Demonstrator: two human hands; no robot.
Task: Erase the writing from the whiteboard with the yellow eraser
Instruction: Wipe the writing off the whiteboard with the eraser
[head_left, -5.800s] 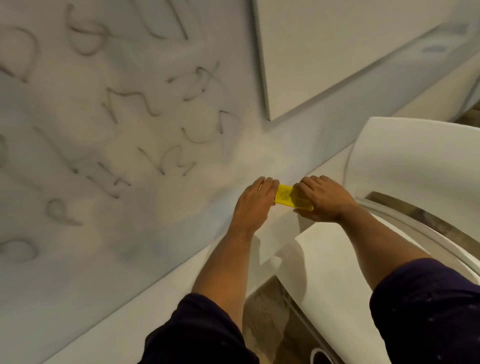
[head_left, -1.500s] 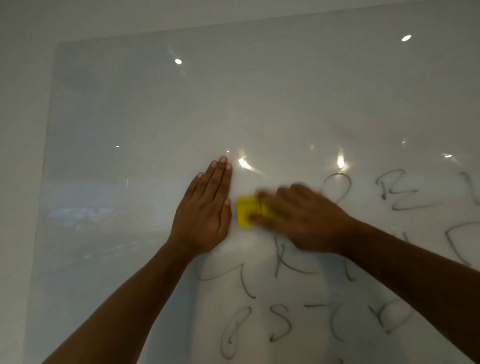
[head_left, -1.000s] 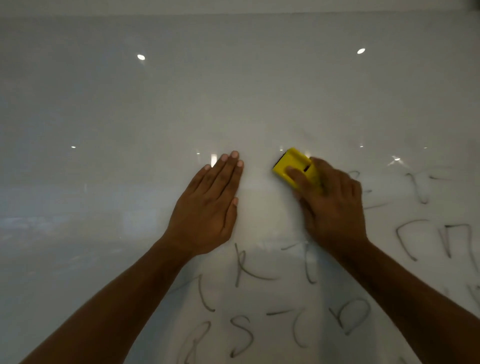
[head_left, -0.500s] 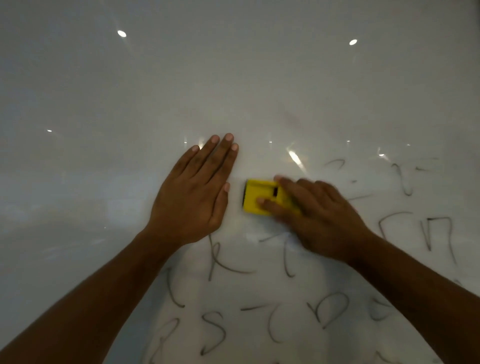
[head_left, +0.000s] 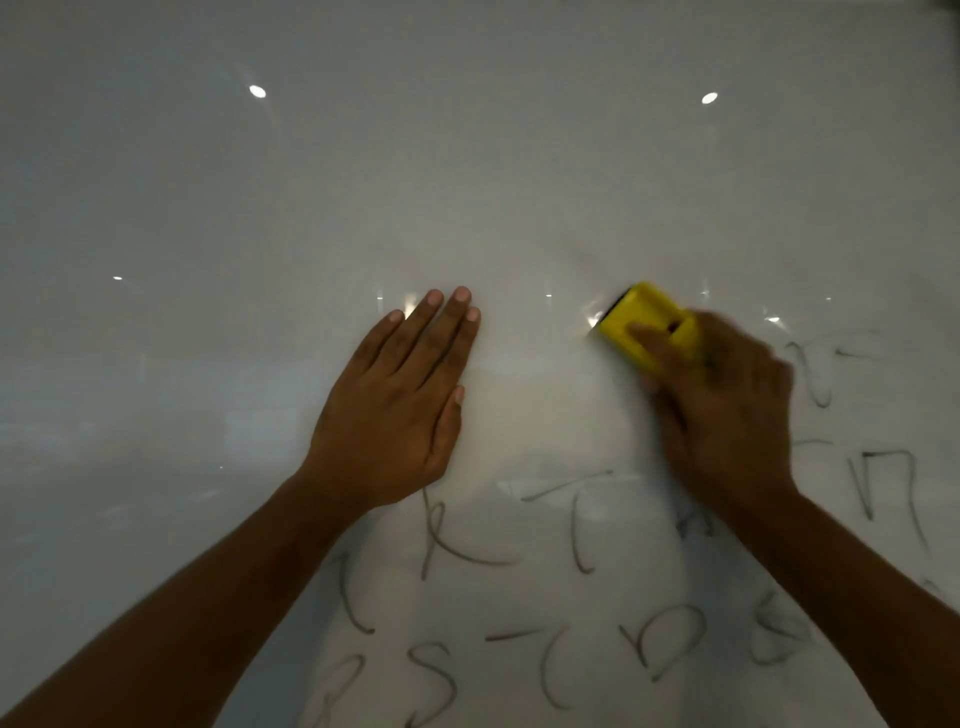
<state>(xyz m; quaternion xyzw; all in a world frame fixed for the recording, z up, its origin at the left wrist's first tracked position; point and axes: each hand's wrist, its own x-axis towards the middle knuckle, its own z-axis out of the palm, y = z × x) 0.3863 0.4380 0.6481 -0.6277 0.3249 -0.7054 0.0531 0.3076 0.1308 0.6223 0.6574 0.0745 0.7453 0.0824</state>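
Note:
The glossy whiteboard (head_left: 467, 182) fills the view. Its upper part is bare; dark handwritten letters (head_left: 447, 540) cover the lower middle and right. My right hand (head_left: 727, 415) presses the yellow eraser (head_left: 644, 325) flat against the board, right of centre, its upper left end sticking out past my fingers. The hand is motion-blurred. My left hand (head_left: 400, 405) lies flat on the board to the left, fingers together and pointing up, holding nothing. A gap of wiped board separates the two hands.
Small bright ceiling-light reflections (head_left: 257, 92) dot the board. Faint smudged strokes (head_left: 815, 374) remain just right of my right hand. More letters (head_left: 670, 639) run along the bottom between my forearms.
My right hand has swept the eraser up and to the right, away from my left hand, which stays flat on the board. Strokes above the letter row have faded.

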